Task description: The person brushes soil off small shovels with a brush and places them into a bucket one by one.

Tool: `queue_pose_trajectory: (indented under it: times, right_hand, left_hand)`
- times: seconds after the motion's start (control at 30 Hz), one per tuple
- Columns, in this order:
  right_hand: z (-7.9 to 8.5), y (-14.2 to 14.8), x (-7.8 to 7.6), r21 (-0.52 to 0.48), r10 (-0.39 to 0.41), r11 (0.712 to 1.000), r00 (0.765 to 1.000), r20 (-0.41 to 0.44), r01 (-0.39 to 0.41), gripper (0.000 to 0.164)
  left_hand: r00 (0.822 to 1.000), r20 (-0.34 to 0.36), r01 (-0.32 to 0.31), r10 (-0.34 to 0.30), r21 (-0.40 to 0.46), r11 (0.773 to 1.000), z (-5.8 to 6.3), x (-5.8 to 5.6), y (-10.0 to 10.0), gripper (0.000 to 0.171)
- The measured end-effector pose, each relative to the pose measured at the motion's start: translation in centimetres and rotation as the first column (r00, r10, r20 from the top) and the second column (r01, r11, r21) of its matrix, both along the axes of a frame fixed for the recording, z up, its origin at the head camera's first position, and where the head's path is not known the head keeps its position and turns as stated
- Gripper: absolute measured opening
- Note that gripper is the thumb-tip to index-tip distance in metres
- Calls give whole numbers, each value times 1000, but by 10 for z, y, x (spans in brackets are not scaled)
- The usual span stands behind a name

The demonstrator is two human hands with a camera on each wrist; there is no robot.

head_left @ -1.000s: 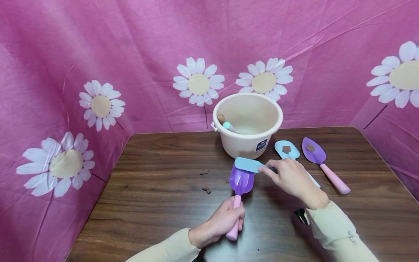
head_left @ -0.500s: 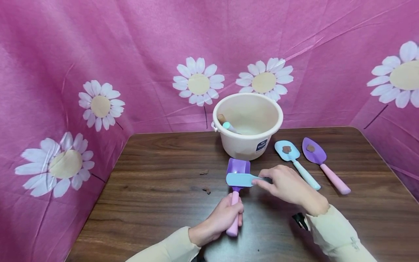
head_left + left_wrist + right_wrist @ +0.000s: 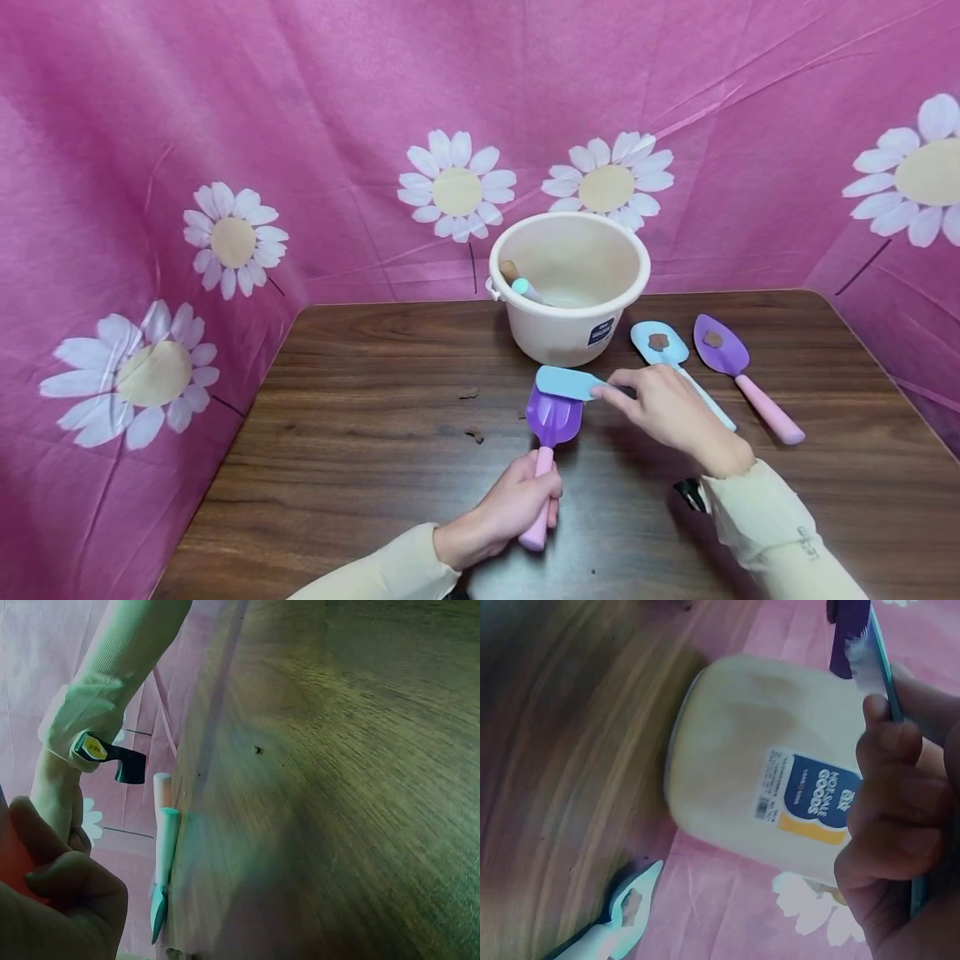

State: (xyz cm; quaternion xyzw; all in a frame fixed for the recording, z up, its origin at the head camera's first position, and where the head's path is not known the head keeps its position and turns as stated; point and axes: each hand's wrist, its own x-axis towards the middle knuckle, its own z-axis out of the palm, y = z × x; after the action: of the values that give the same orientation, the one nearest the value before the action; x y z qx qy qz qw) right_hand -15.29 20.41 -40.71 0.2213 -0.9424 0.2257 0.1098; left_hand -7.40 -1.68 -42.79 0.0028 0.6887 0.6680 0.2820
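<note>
My left hand (image 3: 510, 504) grips the pink handle of a purple toy shovel (image 3: 553, 425), held above the table with its blade pointing away from me. My right hand (image 3: 667, 412) holds a light blue brush (image 3: 566, 383) crosswise over the blade's far end. White bristles (image 3: 866, 664) show under the brush in the right wrist view, against the purple blade. In the left wrist view the left hand's curled fingers (image 3: 82, 889) are seen close up; little of the shovel is visible there.
A cream bucket (image 3: 555, 333) stands just beyond the shovel, with two handle ends (image 3: 521, 286) inside. To its right lie a light blue shovel (image 3: 677, 354) and a second purple shovel (image 3: 723, 358), each bearing a brown lump. Brown scraps (image 3: 475, 435) lie left on the wooden table (image 3: 360, 467).
The brush slid along the purple blade toward its handle, then went back to the far end. The held shovel dipped slightly left and returned.
</note>
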Motion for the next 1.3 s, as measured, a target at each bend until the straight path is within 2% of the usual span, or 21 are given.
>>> queue_pose_trajectory:
  times: [0.23,0.37,0.5,0.63,0.73,0.9,1.07,1.17,1.3]
  right_hand:
    - [-1,0,-2,3,-64,998,998,-13,64,22]
    - [0,-1,0,-10,-76,997,997,-10,75,21]
    - [3,-3,5,-20,2,1000,1000,12,-2,19]
    - [7,-7,11,-7,104,995,992,71,-104,26]
    - [9,-10,14,-14,136,991,984,114,-135,29]
    - [8,-10,13,-86,168,984,968,187,-154,27]
    - [6,-8,10,-104,143,987,971,190,-125,22]
    - [7,-7,8,-82,103,993,981,168,-90,19]
    - [8,-5,4,-56,27,998,989,145,-19,23]
  left_hand:
    - [1000,-1,0,0,-7,1000,0,2,1,12]
    - [1000,0,1,-1,-15,1000,0,1,1,10]
    - [1000,-2,-11,11,-15,1000,1,-2,2,9]
    - [1000,-9,-20,20,-10,1000,2,-4,2,10]
    - [1000,-9,-23,23,-5,1000,3,-5,3,11]
    - [1000,-18,-16,15,-20,1000,3,-4,3,11]
    - [999,-50,3,-6,-62,998,1,-3,2,12]
    - [998,-60,8,-12,-75,997,1,-2,2,12]
    - [998,-63,18,-23,-74,997,2,-1,1,11]
